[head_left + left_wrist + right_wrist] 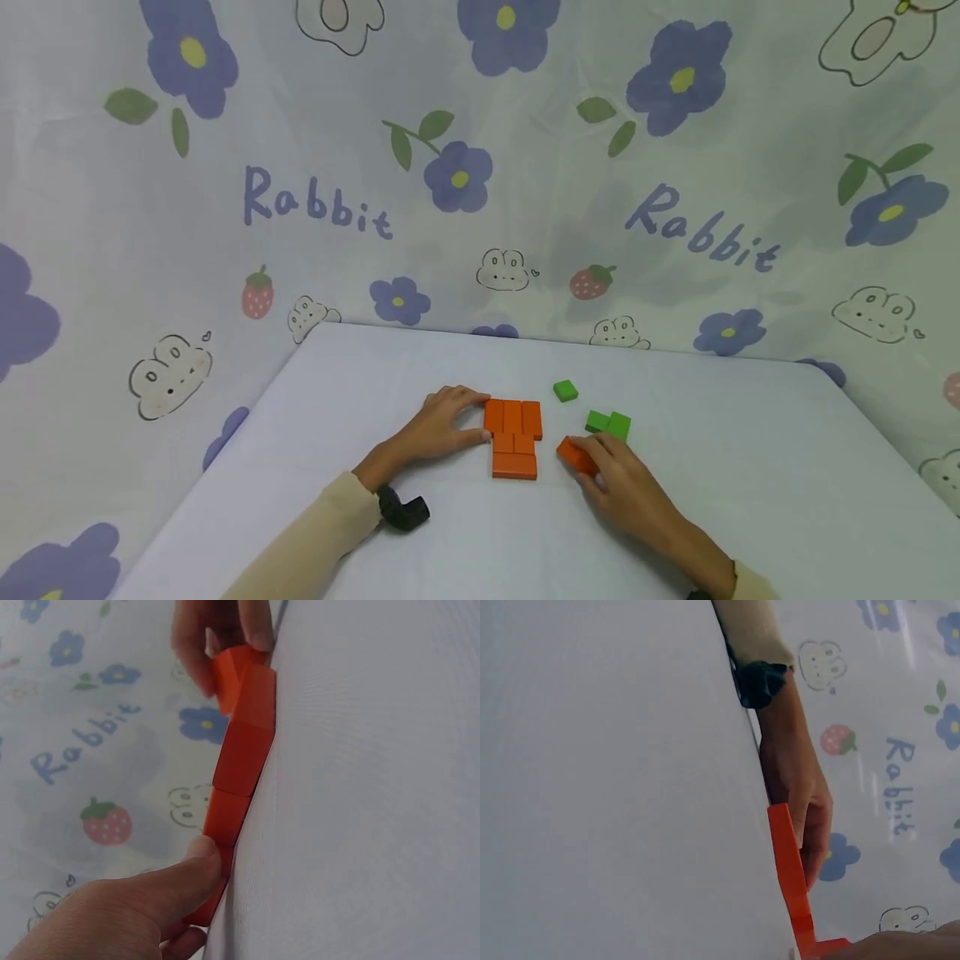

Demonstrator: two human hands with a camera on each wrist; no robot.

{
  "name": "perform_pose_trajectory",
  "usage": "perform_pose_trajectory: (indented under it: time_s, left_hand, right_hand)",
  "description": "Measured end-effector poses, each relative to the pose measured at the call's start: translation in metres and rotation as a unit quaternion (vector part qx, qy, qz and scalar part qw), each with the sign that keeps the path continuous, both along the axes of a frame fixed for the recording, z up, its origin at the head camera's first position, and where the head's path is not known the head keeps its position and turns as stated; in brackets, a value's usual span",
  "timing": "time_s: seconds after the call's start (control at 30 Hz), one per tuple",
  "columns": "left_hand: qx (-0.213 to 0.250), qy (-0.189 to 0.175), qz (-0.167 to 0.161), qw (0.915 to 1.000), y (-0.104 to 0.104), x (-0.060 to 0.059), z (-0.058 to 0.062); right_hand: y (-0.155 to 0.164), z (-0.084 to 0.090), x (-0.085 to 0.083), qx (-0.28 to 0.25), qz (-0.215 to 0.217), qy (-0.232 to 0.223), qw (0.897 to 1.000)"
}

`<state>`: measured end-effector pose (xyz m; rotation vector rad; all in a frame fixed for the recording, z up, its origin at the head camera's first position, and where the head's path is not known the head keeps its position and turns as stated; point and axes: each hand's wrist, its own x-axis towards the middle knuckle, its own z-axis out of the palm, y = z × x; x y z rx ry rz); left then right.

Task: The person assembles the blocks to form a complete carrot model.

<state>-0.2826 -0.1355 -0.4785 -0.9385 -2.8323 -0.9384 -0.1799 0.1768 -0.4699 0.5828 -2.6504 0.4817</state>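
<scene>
Right hand (626,492) pinches one orange, smooth, rectangular block, probably wooden (574,455), at its fingertips, likely light, stiff and mildly slippery, best gripped by opposite side faces; left hand (437,427) grips the leftmost orange rectangular block (494,418) end to end.

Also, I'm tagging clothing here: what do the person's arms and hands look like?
Both sleeves are beige. A dark, angular piece sits at the left cuff; a dark sliver shows by the right. The left hand and right hand are gloveless.
</scene>
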Motion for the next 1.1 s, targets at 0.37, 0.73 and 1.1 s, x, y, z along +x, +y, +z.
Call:
perform_pose_trajectory:
  time_s: [0.37, 0.73, 1.1]
  left_hand:
    - [-0.001, 0.000, -0.001, 1.0000, 0.001, 0.001, -0.004]
    - [-0.014, 0.005, 0.004, 0.9999, 0.000, -0.001, 0.001]
    - [-0.012, -0.003, 0.002, 0.9999, -0.001, 0.001, 0.002]
  right_hand:
    - [0.012, 0.018, -0.001, -0.108, 0.077, -0.016, 0.991]
    - [-0.022, 0.025, 0.009, -0.117, 0.206, 0.000, 0.971]
    - [-0.042, 0.014, -0.002, -0.085, 0.259, 0.059, 0.960]
